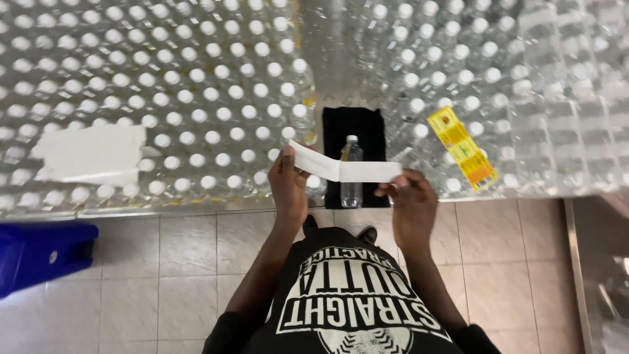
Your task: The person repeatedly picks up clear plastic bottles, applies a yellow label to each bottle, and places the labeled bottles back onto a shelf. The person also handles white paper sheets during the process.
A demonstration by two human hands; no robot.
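A long white paper strip (pixel 344 169), bent in the middle, stretches between my two hands. My left hand (pixel 288 182) pinches its left end and my right hand (pixel 409 200) pinches its right end. Just behind the strip, a clear plastic bottle (pixel 351 172) with a white cap lies on a black cloth (pixel 367 131) on the metal table (pixel 331 65). The strip crosses in front of the bottle's middle.
Many clear capped bottles (pixel 196 98) stand packed on the table left and right of the cloth. A yellow label strip (pixel 462 147) lies on the right bottles, white paper sheets (pixel 92 154) on the left ones. A blue object (pixel 42 252) sits on the tiled floor at left.
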